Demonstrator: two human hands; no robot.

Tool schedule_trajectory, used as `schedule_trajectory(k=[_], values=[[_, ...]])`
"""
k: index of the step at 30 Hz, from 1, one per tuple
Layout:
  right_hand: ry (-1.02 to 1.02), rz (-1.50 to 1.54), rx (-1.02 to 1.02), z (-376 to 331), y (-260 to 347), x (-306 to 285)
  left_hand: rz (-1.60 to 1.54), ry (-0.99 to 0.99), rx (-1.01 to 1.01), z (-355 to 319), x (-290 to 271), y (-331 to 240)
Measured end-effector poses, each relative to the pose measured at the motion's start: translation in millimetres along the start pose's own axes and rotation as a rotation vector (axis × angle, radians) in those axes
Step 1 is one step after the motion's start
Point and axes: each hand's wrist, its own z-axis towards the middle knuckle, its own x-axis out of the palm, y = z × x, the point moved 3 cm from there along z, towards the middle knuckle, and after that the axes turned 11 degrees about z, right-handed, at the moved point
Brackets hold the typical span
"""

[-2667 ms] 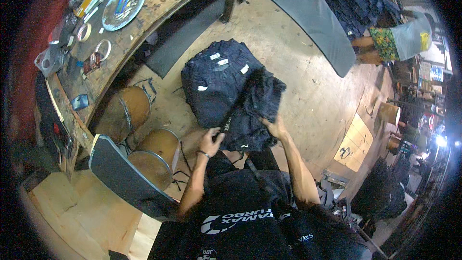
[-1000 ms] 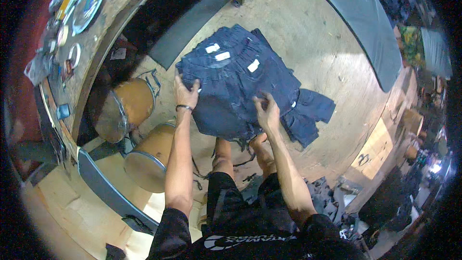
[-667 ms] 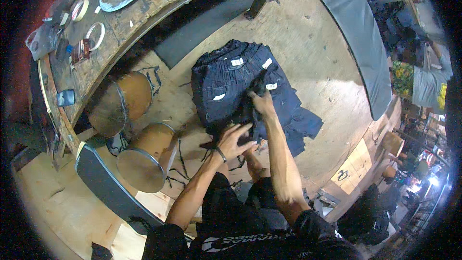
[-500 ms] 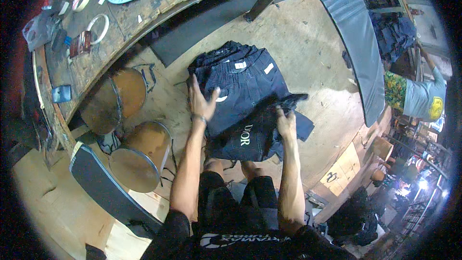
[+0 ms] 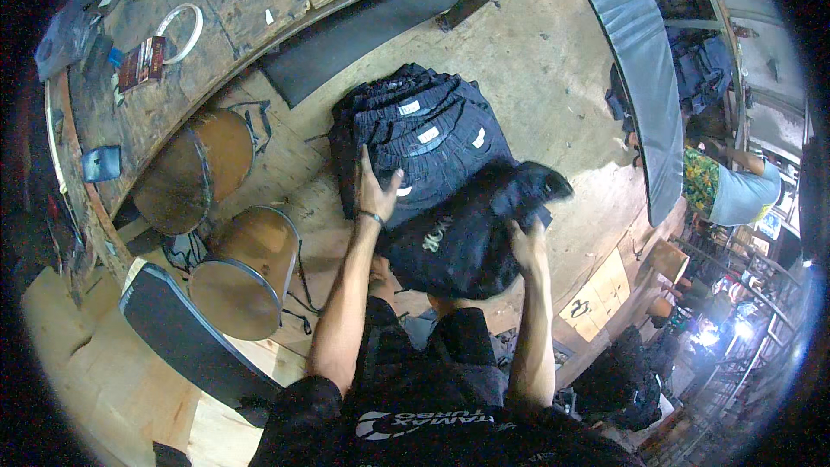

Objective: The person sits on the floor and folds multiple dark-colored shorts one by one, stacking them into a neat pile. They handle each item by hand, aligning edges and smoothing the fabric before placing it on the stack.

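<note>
— Right hand (image 5: pixel 530 249) sits lower and nearer the body than half a second ago; the black cloth garment with pale lettering (image 5: pixel 458 255) has swung along, now blurred. Left hand (image 5: pixel 376 196) about where it was.

— Where's the garment, exactly?

— Across the near right side of the rounded pile of navy-black cloth garments with gathered waistbands (image 5: pixel 432 156), which lies on the pale floor (image 5: pixel 549 86). Can't tell how much is lifted clear.

— Fingers?

— Left: apart, thumb spread, against the pile's left side. Right: clamped on the garment's right edge, tips hidden.

— Doing it well?

— My read: left palm firm so the pile doesn't slide; right holds that edge out taut, since the far end looks loose. Soft cloth should tuck under easily, so go slow; smooth creases before letting go.
</note>
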Motion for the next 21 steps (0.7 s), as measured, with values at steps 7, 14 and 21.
schedule_trajectory(k=[7,14,21], values=[[-0.067,-0.118,0.122,-9.6,28.5,39.1,-0.052,0.144,0.303,-69.4,-18.0,-76.9],[-0.024,-0.034,0.156,49.5,-23.1,88.2,-0.074,-0.136,0.035,5.5,4.8,-44.7],[0.059,0.012,0.142,68.8,-8.3,89.3,0.034,0.307,0.528,-42.5,12.2,-94.9]])
